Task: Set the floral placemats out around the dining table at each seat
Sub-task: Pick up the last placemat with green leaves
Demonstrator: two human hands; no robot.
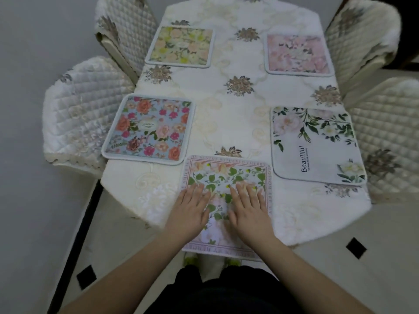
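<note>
Several floral placemats lie on the white embroidered tablecloth [233,123]. A pink-bordered mat with green leaves [226,175] sits at the near end, hanging slightly over the edge. My left hand [190,211] and my right hand [247,211] rest flat on it, fingers spread, holding nothing. A blue mat with red roses [149,129] lies at near left. At near right is a white mat with "Beautiful" lettering [317,146]. A yellow-peach mat [181,46] lies far left and a pink mat [298,54] far right.
Quilted cream chairs stand at the sides: two on the left [77,114] [124,28] and two on the right [385,137] [360,35]. Pale floor tiles with black diamond insets [356,248] surround the table. My dark clothing shows at the bottom.
</note>
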